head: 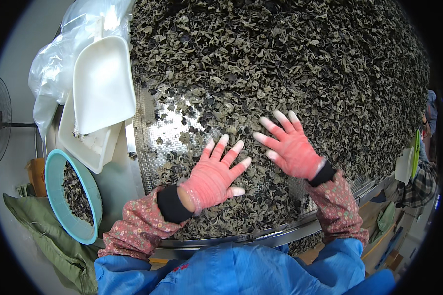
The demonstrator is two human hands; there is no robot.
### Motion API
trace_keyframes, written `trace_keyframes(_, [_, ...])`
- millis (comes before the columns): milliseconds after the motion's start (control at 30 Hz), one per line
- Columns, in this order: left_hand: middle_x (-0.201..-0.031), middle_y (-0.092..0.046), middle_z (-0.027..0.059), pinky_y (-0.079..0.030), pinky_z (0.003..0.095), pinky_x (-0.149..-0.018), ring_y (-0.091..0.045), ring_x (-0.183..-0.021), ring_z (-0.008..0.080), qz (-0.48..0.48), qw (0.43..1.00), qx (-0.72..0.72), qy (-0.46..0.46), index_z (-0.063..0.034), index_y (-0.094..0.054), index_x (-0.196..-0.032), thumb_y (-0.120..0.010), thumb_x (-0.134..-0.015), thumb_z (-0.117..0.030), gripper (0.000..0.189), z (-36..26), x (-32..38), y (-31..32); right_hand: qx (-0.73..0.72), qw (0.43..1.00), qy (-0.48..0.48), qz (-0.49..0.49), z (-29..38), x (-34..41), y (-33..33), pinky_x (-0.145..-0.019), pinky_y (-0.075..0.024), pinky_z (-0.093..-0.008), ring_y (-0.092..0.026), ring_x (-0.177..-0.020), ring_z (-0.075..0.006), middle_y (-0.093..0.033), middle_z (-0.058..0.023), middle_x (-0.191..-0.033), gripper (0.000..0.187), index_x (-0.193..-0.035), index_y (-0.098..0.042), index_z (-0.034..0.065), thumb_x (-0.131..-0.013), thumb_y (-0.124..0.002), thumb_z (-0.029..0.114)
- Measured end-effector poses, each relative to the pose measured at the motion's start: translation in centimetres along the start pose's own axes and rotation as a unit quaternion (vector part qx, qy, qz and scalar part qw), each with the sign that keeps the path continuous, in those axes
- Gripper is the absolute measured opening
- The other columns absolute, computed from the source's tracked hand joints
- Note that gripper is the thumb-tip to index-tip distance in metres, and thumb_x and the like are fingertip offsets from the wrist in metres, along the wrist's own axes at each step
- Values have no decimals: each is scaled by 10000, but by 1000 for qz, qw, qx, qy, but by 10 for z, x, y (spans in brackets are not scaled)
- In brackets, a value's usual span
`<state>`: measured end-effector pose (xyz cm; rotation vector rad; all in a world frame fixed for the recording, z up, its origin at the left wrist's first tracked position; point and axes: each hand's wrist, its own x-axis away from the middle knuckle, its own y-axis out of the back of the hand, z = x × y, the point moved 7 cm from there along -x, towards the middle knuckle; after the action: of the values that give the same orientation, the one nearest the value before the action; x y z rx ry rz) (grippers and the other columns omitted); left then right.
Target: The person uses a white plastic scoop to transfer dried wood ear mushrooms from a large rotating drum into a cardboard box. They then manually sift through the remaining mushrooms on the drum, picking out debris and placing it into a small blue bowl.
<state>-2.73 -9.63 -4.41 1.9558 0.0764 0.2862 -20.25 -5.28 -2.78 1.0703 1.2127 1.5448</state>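
Dried dark fungus pieces (280, 66) lie thickly over a metal mesh table (151, 147), whose bare mesh shows at the left. My left hand (214, 173), in a pink glove with white fingertips, rests palm down over the pieces near the front left, fingers apart. Up and to its right, my right hand (291, 147) is gloved the same way and spread flat at the edge of the thick layer. Neither hand grips anything. Both gloves look slightly blurred. Flowered sleeve covers reach my wrists.
A white plastic scoop (103, 84) lies on a white tray (68, 129) at the left, beside clear plastic bags (50, 70). Nearer stands a turquoise basket (51, 184) holding dark pieces, with green cloth (48, 236) below. Another person (421, 184) is at the far right.
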Motion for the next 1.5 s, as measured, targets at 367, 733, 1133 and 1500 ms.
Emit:
trace_keyframes(367, [-1606,-338,212,-101,667,-1210,-249,-1491,486,95,991,91,-31,-109,-530,-1456,-587,-858,-665,819,-94,52,-15,-210,970,-55,108,38,116,20,-1159,-309,-605,-345,-1408,-533,-426,-203,-1545,547,-1414,-577,146,-902,-680,310])
trace_keyframes(733, [-1579,-410,68,-174,641,-1206,-336,-1460,395,45,998,33,-20,-242,-526,-1458,-646,-858,-564,692,-80,71,-15,-50,995,-87,-25,38,-1,-1,-1211,-178,-602,-287,-1481,-446,-354,-217,-1599,635,-1478,-501,139,-931,-623,438])
trace_keyframes(1133, [-1512,-464,197,-226,614,-1198,-364,-1425,466,-88,992,-10,92,-112,-564,-1408,-626,-899,-572,689,4,68,31,-195,978,23,71,90,45,23,-1105,-391,-571,-493,-1313,-468,-466,-165,-1529,522,-1378,-592,134,-946,-636,425])
trace_keyframes(1500, [-1531,-444,212,-191,650,-1193,-335,-1433,488,-20,992,-19,127,-107,-570,-1408,-563,-863,-697,803,-13,90,6,-163,951,-239,-113,14,-99,-5,-782,-541,-454,-661,-861,-325,-622,-108,-1004,295,-870,-678,80,-881,-749,366])
